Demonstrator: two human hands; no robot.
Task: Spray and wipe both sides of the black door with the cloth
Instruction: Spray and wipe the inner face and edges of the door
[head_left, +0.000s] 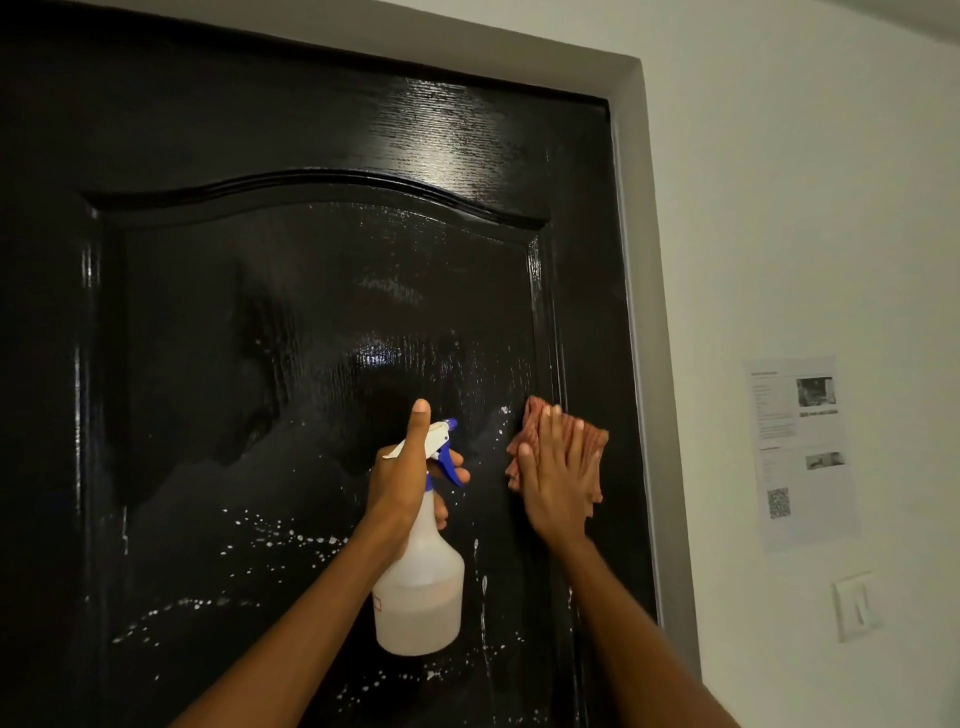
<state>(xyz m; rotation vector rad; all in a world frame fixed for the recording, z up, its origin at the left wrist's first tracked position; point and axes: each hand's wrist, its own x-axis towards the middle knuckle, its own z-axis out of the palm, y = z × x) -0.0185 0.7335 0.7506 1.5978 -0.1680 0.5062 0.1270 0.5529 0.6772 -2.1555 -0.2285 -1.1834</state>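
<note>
Against the black door (311, 312), near its right edge, flat right hand (553, 480) presses cloth (592, 441); left hand (402, 480) grips spray bottle (421, 587).

Both forearms bare to the frame's edge — no sleeves, rings or watch on either hand.

You have one head-worn wide-angle view, close to the glossy black panelled door (311, 312), facing it and tilted slightly upward, white wall (805, 208) at right.
</note>
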